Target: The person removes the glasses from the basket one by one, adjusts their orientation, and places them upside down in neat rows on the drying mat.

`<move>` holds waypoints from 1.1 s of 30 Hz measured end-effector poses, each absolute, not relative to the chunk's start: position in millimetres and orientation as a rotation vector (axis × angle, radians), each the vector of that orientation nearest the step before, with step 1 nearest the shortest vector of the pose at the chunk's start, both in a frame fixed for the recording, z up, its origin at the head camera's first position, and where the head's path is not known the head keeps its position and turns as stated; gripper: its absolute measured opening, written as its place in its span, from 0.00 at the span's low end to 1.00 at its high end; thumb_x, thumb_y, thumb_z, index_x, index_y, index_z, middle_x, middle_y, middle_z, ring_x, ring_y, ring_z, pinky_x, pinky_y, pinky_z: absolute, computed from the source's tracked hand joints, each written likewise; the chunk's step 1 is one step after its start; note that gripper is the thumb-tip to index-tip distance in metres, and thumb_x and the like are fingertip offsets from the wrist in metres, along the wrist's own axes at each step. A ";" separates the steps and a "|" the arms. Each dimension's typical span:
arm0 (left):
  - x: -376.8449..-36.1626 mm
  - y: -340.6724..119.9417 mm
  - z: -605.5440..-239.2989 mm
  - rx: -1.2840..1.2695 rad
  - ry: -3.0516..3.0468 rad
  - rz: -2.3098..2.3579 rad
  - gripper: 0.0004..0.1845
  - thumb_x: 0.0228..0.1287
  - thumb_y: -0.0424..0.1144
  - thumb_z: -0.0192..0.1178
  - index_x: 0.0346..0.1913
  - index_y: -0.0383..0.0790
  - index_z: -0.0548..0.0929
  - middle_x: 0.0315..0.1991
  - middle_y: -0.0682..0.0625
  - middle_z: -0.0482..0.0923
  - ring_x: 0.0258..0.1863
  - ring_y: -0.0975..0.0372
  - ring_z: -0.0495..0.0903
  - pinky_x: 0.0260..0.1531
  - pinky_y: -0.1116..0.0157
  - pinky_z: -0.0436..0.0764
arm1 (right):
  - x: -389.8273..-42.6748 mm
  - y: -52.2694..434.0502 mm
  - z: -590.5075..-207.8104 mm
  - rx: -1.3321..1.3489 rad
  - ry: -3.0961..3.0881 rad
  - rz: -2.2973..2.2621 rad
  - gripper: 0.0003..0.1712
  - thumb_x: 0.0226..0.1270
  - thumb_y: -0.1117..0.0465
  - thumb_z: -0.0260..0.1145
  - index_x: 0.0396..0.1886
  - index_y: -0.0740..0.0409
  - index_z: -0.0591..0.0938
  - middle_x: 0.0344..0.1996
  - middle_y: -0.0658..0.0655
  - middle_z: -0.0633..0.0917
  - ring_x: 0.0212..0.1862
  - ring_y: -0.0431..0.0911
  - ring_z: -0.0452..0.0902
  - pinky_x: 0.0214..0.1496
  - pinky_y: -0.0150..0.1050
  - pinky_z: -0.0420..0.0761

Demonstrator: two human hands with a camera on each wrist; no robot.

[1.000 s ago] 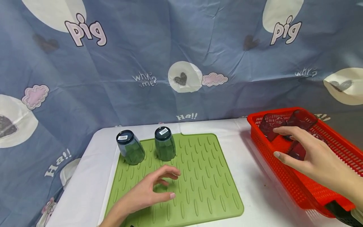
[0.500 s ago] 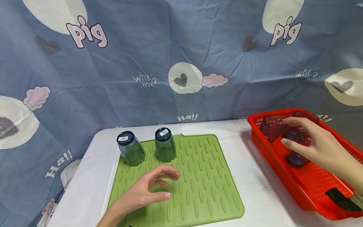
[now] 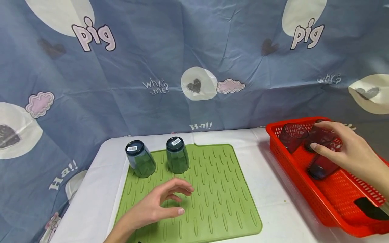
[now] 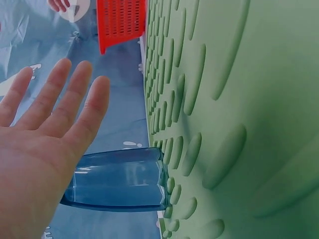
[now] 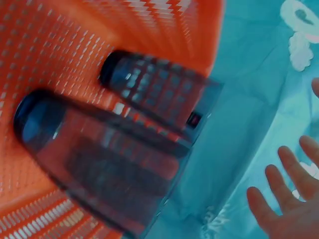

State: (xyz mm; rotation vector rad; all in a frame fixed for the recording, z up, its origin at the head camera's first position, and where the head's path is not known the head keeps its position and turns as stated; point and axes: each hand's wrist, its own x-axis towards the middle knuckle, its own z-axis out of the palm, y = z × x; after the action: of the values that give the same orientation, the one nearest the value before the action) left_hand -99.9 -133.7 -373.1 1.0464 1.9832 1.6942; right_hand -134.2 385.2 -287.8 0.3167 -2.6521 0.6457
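In the head view two dark blue glasses, the left glass (image 3: 140, 159) and the right glass (image 3: 177, 156), stand upside down on a green ridged mat (image 3: 218, 189), labels on their bases. My left hand (image 3: 159, 206) hovers over the mat in front of them, fingers loosely bent and holding nothing. To the right, my right hand (image 3: 349, 148) is above a red plastic basket (image 3: 299, 179), thumb and fingers spread apart around nothing. Several glasses lean inside it, among them a back-left glass (image 3: 292, 137) and a front glass (image 3: 322, 166), partly behind the hand.
A white cloth (image 3: 276, 199) covers the table, with the basket at its right side. Behind hangs a blue printed curtain (image 3: 146, 111). A black device (image 3: 370, 207) sits at my right wrist, over the basket's near end.
My right hand has moved right and slightly back over the basket, uncovering more of the glasses in it. My left hand and the two glasses on the mat have hardly moved.
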 end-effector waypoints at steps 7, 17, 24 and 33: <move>-100.1 -133.8 -373.7 1.064 1.987 1.681 0.25 0.65 0.30 0.61 0.65 0.41 0.71 0.60 0.46 0.74 0.58 0.48 0.74 0.55 0.54 0.78 | -139.2 397.8 -292.5 0.281 -2.627 0.659 0.36 0.60 0.60 0.73 0.67 0.57 0.71 0.61 0.70 0.70 0.62 0.69 0.59 0.69 0.69 0.48; -99.7 -134.2 -376.3 1.081 2.005 1.669 0.26 0.64 0.30 0.62 0.64 0.41 0.71 0.59 0.46 0.75 0.56 0.49 0.76 0.56 0.55 0.77 | -140.1 421.5 -304.1 0.151 -2.657 0.734 0.37 0.63 0.54 0.71 0.70 0.53 0.68 0.65 0.67 0.68 0.70 0.62 0.55 0.73 0.52 0.49; -99.8 -133.9 -378.2 1.073 1.985 1.676 0.26 0.64 0.29 0.61 0.64 0.42 0.71 0.59 0.43 0.74 0.56 0.48 0.76 0.56 0.55 0.77 | -142.8 436.0 -312.2 0.054 -2.740 0.829 0.40 0.66 0.50 0.69 0.73 0.54 0.63 0.69 0.65 0.63 0.71 0.68 0.52 0.61 0.64 0.60; -100.1 -133.2 -378.6 1.067 1.987 1.655 0.25 0.64 0.30 0.62 0.64 0.43 0.71 0.59 0.44 0.75 0.55 0.49 0.77 0.56 0.55 0.77 | -150.8 450.1 -325.1 0.147 -2.803 0.907 0.50 0.61 0.58 0.74 0.75 0.62 0.55 0.68 0.70 0.59 0.64 0.62 0.56 0.41 0.17 0.61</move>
State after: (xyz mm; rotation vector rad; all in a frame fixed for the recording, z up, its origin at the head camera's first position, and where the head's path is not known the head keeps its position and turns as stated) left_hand -100.1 -133.2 -378.6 1.0673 1.9875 1.6545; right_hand -150.8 450.1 -325.1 0.1469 -2.8030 0.9075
